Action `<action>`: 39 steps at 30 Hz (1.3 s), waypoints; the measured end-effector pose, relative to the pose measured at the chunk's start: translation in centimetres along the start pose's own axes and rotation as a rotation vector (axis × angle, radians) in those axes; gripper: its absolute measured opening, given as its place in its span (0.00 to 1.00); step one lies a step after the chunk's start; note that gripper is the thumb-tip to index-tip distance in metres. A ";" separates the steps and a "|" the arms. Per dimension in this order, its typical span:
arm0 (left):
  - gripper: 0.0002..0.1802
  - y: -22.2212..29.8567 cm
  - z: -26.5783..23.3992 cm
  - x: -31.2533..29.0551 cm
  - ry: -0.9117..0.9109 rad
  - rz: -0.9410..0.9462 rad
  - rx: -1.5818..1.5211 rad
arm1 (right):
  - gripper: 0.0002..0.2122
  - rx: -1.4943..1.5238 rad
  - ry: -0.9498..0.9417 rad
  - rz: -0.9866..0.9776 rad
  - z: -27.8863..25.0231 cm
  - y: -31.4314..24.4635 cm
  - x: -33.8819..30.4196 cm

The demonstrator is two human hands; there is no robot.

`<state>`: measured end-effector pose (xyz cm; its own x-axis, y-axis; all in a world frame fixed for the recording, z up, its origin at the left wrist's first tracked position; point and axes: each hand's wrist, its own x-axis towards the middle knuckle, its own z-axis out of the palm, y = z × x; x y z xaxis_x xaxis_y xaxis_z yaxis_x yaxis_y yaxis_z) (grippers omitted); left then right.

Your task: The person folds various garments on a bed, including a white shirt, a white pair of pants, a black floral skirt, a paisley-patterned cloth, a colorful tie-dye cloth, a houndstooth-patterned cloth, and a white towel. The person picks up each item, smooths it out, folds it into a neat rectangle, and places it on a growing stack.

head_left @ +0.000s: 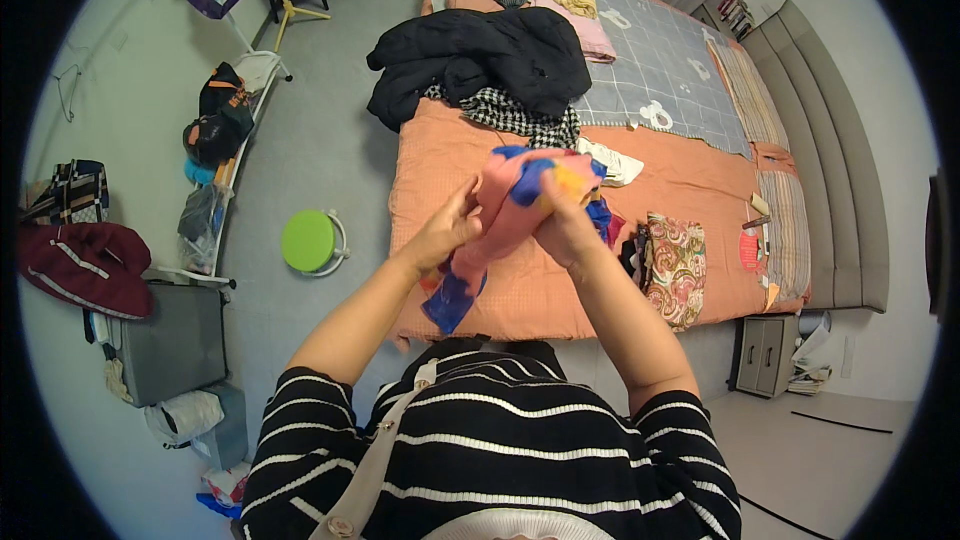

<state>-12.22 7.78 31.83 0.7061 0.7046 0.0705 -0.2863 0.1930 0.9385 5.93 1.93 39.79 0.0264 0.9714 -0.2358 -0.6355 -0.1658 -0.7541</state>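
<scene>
The pink cloth (512, 210) w/ blue and yellow bits is up in the air, over the near side of the bed (430, 175). The R hand (566, 228) has its top part pinched tight, w/ the thumb on the front. The L hand (450, 232) is at the other side of the cloth, touching it, w/ thumb and fingers a bit apart. I can't tell if it grips hard, b/c some of its fingers are hidden. A blue end hangs down near the bed's front edge.

My guess at the step: sorting out this one soft thing, prob. getting it straight so it can be folded. It looks bunched up now (like a sock pulled off too fast), so the fold isn't done yet.

The next move prob. calls for the L hand to get a good hold of an edge while the R hand keeps its own. Then a pull apart + a little shake would make it flat. The hanging end needs care, b/c it could twist or drag.

A swirly folded cloth (677, 265) lies to the right, w/ a white cloth (614, 164) farther back. The big black coat (500, 50) lies beyond, all in a heap, so there's prob. lots more to tidy.
</scene>
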 end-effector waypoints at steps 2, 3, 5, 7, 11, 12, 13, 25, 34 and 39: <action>0.40 3.1 1.8 0.6 -0.021 -0.073 0.007 | 0.17 -0.406 -0.005 -0.053 -1.4 1.5 -1.0; 0.34 3.2 1.8 0.3 -0.015 -0.164 0.048 | 0.17 -0.496 -0.072 -0.069 -1.1 1.7 -1.5; 0.26 2.7 1.6 -0.4 0.004 -0.345 0.123 | 0.16 -0.630 -0.135 -0.063 -0.1 1.9 -2.9; 0.23 0.9 1.9 -2.1 -0.006 -0.432 0.179 | 0.16 -0.666 -0.152 -0.002 -1.7 3.5 -4.3; 0.20 -3.7 4.2 -7.5 0.021 -0.469 0.226 | 0.17 -0.664 -0.250 0.254 -5.9 7.1 -8.2; 0.20 -5.1 4.9 -8.9 0.086 -0.486 0.207 | 0.18 -0.622 -0.232 0.192 -7.0 8.8 -9.3; 0.17 -4.7 5.7 -10.2 0.157 -0.569 0.180 | 0.18 -0.533 -0.172 0.297 -6.9 9.2 -10.5; 0.22 -2.3 0.3 -12.4 0.324 -0.300 -0.472 | 0.15 -0.433 0.091 -0.025 -1.1 14.2 -9.6; 0.21 3.6 -10.5 -17.4 0.096 -0.552 -0.351 | 0.14 0.053 0.405 0.065 14.1 21.7 -7.9; 0.19 5.2 -13.5 -19.3 -0.115 -0.918 -0.385 | 0.15 0.050 0.565 -0.098 17.3 26.9 -9.0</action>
<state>-36.04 4.42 30.81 0.8116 0.1054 -0.5746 0.2252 0.8511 0.4742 -24.76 -8.36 32.26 0.4869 0.7378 -0.4675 -0.6446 -0.0576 -0.7624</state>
